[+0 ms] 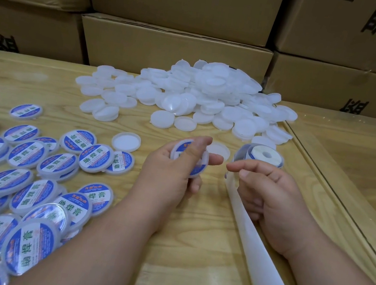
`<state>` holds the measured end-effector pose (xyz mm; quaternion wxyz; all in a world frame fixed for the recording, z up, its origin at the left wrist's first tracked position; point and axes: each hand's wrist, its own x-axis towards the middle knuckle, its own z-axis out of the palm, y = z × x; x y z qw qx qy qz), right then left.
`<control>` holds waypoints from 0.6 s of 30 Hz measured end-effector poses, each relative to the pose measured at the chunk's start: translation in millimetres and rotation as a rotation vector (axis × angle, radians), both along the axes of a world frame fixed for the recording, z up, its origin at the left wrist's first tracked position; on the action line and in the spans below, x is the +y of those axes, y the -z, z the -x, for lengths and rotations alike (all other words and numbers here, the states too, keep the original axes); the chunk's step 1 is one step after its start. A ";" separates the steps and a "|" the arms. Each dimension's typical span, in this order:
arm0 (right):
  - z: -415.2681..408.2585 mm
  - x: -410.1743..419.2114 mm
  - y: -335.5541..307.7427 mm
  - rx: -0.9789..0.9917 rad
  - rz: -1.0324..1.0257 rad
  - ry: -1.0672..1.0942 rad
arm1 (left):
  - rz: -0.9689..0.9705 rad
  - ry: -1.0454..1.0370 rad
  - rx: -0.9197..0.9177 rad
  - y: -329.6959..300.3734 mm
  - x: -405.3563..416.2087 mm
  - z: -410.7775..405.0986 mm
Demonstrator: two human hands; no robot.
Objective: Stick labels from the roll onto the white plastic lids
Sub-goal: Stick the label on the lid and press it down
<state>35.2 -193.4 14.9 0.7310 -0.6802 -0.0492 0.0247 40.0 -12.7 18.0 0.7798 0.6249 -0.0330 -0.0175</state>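
My left grip (pixel 179 165) pinches a labelled lid (pixel 189 158) mid-frame, thumb pressing; a slip could crease its label. My right grip (pixel 266 190) holds the backing strip (pixel 262 254) below the roll (pixel 260 155).

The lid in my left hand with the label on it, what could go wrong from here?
1. The left hand's thumb covers only part of the labelled lid; unpressed edges may lift.
2. The backing strip trails toward the table edge and could snag under the right hand.
3. Dropped among the unlabelled lids, it might get mixed in.
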 end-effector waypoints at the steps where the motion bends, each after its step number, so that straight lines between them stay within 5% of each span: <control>1: 0.0 0.2 0.3 -0.009 -0.004 0.010 | 0.005 -0.009 0.022 -0.4 0.7 -0.7; 18: -2.2 6.2 10.7 -0.172 0.191 0.336 | 0.595 -0.264 0.219 4.9 5.4 -20.5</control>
